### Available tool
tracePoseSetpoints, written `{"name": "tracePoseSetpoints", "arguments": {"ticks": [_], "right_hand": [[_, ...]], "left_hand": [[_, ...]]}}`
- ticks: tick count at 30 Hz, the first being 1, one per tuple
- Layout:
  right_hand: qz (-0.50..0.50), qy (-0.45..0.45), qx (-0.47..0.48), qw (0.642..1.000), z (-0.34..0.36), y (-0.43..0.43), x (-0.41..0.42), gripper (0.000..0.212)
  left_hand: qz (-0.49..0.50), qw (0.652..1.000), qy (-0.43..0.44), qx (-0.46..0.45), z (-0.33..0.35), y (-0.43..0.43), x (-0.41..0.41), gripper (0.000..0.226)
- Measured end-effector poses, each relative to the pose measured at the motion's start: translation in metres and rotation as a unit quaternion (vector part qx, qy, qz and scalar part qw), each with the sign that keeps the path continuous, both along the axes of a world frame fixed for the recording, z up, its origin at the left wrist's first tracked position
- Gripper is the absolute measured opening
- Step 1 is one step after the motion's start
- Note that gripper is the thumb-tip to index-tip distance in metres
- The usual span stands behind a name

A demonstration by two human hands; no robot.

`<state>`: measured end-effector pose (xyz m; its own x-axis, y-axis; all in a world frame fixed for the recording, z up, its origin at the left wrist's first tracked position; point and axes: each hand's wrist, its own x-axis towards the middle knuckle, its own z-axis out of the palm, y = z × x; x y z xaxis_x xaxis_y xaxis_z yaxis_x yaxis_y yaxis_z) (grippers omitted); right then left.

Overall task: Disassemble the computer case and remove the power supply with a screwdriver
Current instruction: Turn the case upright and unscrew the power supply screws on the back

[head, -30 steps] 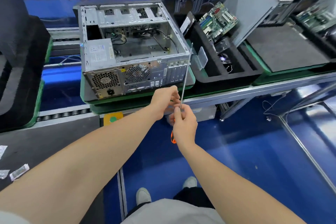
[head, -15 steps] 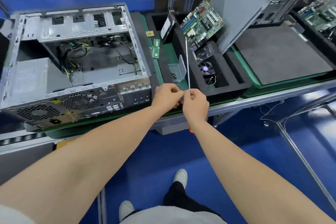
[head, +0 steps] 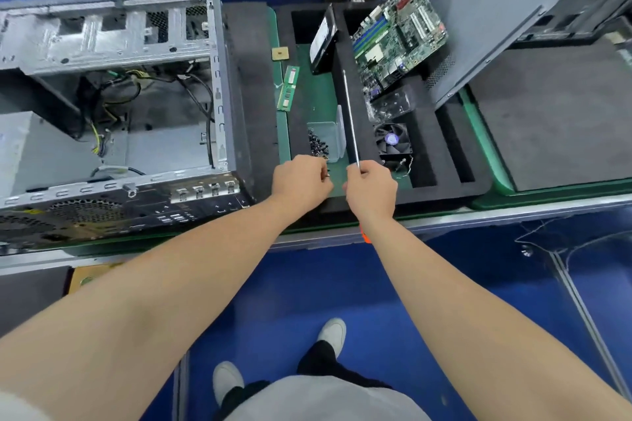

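Observation:
The open metal computer case [head: 215, 85] lies on its side at the left, with the grey power supply [head: 37, 150] inside at its near-left corner. My right hand [head: 371, 186] grips a long screwdriver [head: 350, 116] by the lower shaft, its tip pointing away and its orange handle end showing below my wrist. My left hand [head: 301, 179] pinches a small dark screw over the green mat, just in front of a clear plastic box [head: 330, 137] that holds several black screws.
A black foam tray [head: 444, 161] right of the case holds a motherboard [head: 396, 34], a hard drive [head: 323, 37], a cooling fan [head: 393, 143] and a RAM stick [head: 288, 89]. A grey side panel [head: 478, 17] leans at the back right. Blue floor lies below the bench edge.
My view and both hands have moved right, away from the case's rear panel, to the screw box. My hands have drawn slightly apart.

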<state>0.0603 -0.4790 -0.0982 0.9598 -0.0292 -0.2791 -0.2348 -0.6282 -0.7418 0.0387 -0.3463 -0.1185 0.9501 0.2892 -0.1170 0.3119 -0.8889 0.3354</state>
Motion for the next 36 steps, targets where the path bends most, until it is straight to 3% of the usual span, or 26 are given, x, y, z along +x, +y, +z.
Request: {"name": "tracePoseSetpoints", "arguments": {"ticks": [5, 8, 11, 14, 20, 28, 36], "right_hand": [[-0.002, 0.011, 0.0, 1.0, 0.001, 0.004, -0.002, 0.036], [-0.011, 0.01, 0.06, 0.998, 0.005, 0.007, -0.012, 0.037], [-0.011, -0.009, 0.11, 0.994, 0.012, 0.018, -0.03, 0.038], [0.001, -0.037, 0.155, 0.987, 0.026, 0.034, -0.053, 0.041], [0.038, -0.084, 0.228, 0.969, 0.059, 0.071, -0.105, 0.041], [0.123, -0.135, 0.213, 0.96, 0.077, 0.143, -0.192, 0.058], [0.251, -0.071, 0.176, 0.949, 0.058, 0.211, -0.282, 0.065]], "left_hand": [[0.022, 1.0, 0.012, -0.019, 0.006, -0.001, 0.0, 0.018], [0.09, 0.985, -0.035, -0.144, 0.024, -0.006, 0.0, 0.024], [0.126, 0.923, -0.108, -0.348, 0.056, -0.011, 0.006, 0.029], [0.154, 0.865, -0.176, -0.444, 0.092, -0.009, 0.005, 0.026], [0.123, 0.836, -0.242, -0.478, 0.145, 0.022, -0.035, 0.028], [0.111, 0.794, -0.291, -0.522, 0.191, 0.124, -0.135, 0.031], [0.213, 0.745, -0.332, -0.538, 0.175, 0.238, -0.238, 0.022]]}}
